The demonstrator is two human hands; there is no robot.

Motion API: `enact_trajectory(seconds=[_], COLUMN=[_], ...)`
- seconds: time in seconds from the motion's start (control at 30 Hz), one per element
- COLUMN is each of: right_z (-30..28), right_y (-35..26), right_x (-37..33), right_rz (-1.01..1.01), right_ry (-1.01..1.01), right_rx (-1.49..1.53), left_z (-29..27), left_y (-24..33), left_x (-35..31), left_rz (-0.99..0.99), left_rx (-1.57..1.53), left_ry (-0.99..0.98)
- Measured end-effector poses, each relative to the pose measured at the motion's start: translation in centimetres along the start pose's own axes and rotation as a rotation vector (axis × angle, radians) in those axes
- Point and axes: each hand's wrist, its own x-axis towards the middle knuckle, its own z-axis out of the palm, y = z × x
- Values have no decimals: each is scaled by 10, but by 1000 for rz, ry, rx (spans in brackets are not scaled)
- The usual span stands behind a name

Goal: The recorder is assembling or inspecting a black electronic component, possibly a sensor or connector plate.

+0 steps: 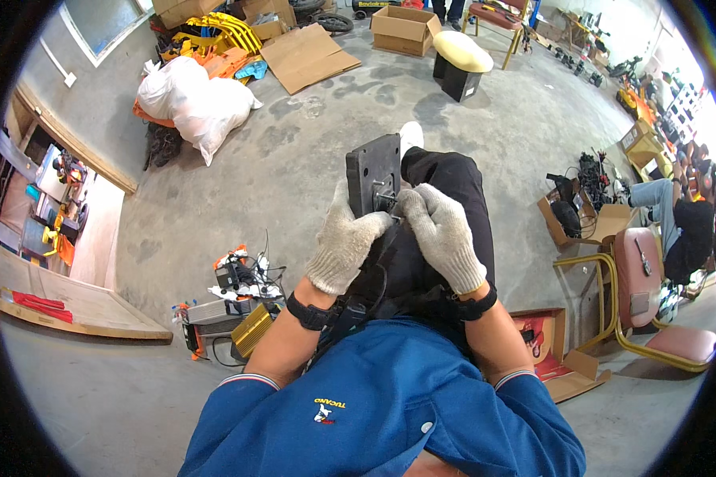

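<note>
A black, flat rectangular housing (367,163) with holes near its corners stands tilted above my lap. My gloved left hand (344,248) is closed round its lower part, thumb pressed on the side toward me. Small metal pins or screws (384,196) stick out of that side. My gloved right hand (443,232) is pinched close beside them. Whether it grips a pin or some small part is hidden by the fingers. A dark cable (383,274) seems to hang below the housing, between my wrists.
Grey and gold metal boxes with wires (252,327) lie on the floor to my left. An open carton (561,358) and a pink-seated chair (638,278) are at my right, with another person (688,230) beyond. White sacks (203,111) and a padded stool (461,60) stand ahead.
</note>
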Motion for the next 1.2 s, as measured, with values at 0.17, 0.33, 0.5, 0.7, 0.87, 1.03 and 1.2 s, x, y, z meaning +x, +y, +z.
enact_trajectory(seconds=[0.17,0.33,0.5,0.7,0.87,1.03,1.2], right_z=[-1,0,2,-2,-6,-9,-9], right_y=[0,-5,-8,-3,-13,-19,-15], right_x=[1,0,-2,0,1,1,1], right_rz=[-115,-127,-44,19,-80,-131,-146], right_ry=[36,54,71,29,83,84,94], right_rx=[84,106,134,38,46,85,80], left_z=[1,4,3,1,2,1,4], left_y=[1,8,8,3,2,2,2], left_x=[0,-3,-1,2,2,0,0], left_rz=[1,11,9,36,69,88,52], left_rx=[82,-34,-58,43,90,90,28], left_ry=[17,-3,-10,7,2,-20,-34])
